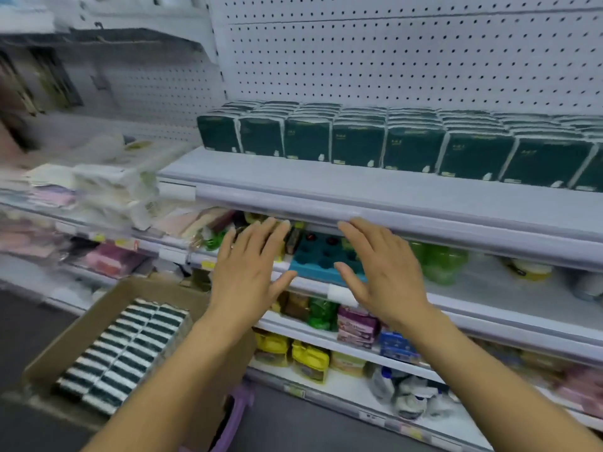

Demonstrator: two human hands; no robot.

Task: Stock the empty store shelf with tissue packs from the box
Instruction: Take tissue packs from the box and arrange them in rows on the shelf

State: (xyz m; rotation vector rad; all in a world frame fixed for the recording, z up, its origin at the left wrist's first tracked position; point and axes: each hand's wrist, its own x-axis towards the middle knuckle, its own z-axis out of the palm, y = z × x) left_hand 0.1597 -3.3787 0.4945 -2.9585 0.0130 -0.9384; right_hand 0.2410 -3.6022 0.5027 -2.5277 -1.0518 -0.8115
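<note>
Both hands are empty right now, the left hand [249,265] and right hand [380,272] spread flat with straight fingers in front of the pale grey metal shelf [359,187], where dark green tissue packs [412,151] stand in rows at the far side. More striped green-and-white packs [127,347] wait in the brown cardboard box [81,324], near and to the left (still well filled). Best play, I'd say: swing down left, grip a bundle squarely with both palms, and seat it flush against the standing rows.
</note>
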